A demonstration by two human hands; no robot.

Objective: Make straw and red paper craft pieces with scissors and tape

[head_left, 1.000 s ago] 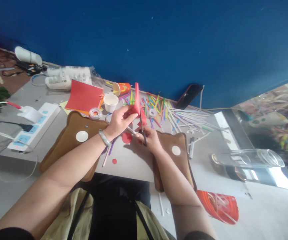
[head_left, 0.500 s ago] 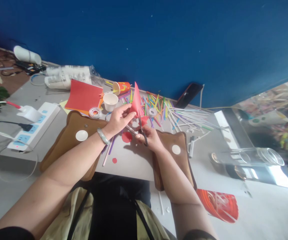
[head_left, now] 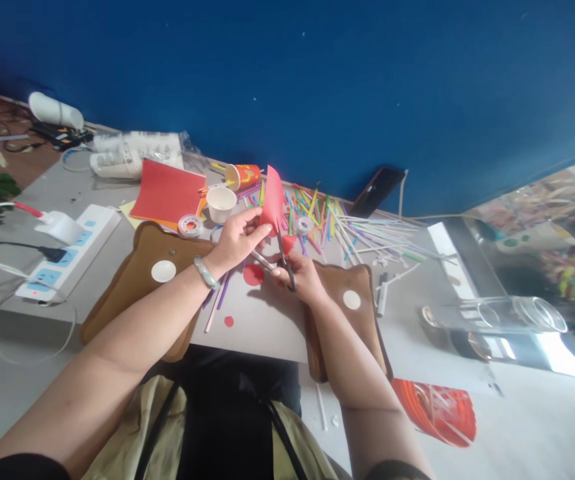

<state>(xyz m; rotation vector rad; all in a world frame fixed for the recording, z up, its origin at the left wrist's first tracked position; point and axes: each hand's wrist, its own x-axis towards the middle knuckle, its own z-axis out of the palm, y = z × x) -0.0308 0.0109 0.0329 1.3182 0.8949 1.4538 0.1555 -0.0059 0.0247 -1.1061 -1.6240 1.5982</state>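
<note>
My left hand (head_left: 243,237) pinches a piece of red paper (head_left: 272,197) between thumb and fingers, its upper part standing up and curved. In my right hand (head_left: 301,275) is a pair of scissors (head_left: 288,265), the fingers wrapped round the handles and the blades up against the paper's lower edge. A flap of red paper also shows just right of the blades. Beneath the hands, a red paper circle (head_left: 254,275) lies on the table, and a smaller red disc (head_left: 228,321) lies nearer my body. Parts of the scissors' handles are hidden by my fingers.
Brown cushions (head_left: 132,287) lie under both forearms. Many colourful straws (head_left: 317,213) spread along the blue wall. A white paper cup (head_left: 220,203), a tape roll (head_left: 190,226) and red paper sheets (head_left: 167,192) stand left; a power strip (head_left: 70,253) is far left, a glass vase (head_left: 497,313) right.
The red paper has turned slightly, showing a broader face, and the scissor blades have shifted a little against it. Both hands stay in nearly the same place.
</note>
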